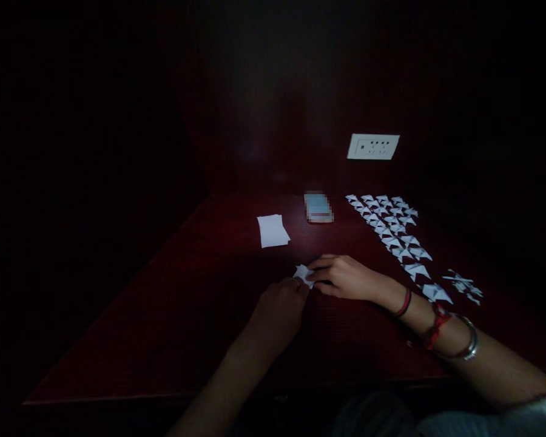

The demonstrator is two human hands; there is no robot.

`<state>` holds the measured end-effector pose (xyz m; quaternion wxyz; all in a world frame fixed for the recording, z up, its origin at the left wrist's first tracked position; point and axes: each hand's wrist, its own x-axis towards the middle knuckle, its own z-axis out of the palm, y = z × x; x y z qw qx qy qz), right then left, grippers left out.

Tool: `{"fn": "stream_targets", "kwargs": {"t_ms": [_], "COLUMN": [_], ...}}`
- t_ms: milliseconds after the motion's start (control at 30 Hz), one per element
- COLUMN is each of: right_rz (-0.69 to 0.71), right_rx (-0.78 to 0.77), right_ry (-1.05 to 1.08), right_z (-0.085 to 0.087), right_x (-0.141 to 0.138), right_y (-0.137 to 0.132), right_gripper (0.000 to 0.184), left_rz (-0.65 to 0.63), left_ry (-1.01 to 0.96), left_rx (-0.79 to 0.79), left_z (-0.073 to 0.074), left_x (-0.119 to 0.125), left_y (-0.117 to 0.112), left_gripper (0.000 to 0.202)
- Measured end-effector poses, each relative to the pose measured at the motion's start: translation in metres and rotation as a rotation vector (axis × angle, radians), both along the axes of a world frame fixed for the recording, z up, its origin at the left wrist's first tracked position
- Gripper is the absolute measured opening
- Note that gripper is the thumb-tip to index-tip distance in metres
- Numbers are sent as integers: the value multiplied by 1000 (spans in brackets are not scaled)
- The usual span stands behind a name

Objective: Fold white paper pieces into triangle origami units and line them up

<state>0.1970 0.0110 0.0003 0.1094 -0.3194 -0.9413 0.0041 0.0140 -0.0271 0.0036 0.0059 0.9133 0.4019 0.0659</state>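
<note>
A small folded white paper piece [304, 275] lies on the dark red table [173, 315] between my two hands. My left hand [279, 306] comes from below, its fingers curled and pinching the paper's left side. From the right, my right hand [343, 276] presses closed fingers on the paper's right edge. The right wrist carries red thread bands and a metal bangle. The paper is partly hidden under the fingers.
Several finished folded white paper shapes [391, 227] lie in rows at the right, with a few more [463, 285] further right. A stack of blank white sheets [272, 230] and a phone [318, 207] lie behind. A white wall socket [373, 146] is on the back wall. The surroundings are dark.
</note>
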Motion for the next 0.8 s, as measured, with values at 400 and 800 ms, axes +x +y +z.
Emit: {"fn": "stream_targets", "kwargs": {"t_ms": [400, 800], "right_rz": [-25, -27], "right_rx": [-3, 6], "right_ry": [-2, 10], "right_z": [-1, -4], "right_x": [4, 6], "right_y": [-4, -1], "right_gripper": [29, 30], "left_rz": [-129, -222], "left_ry": [80, 14], "left_rx": [105, 142], "left_z": [-22, -21], "left_x": [-8, -7], "left_y": [7, 24], "left_gripper": [35, 24]}}
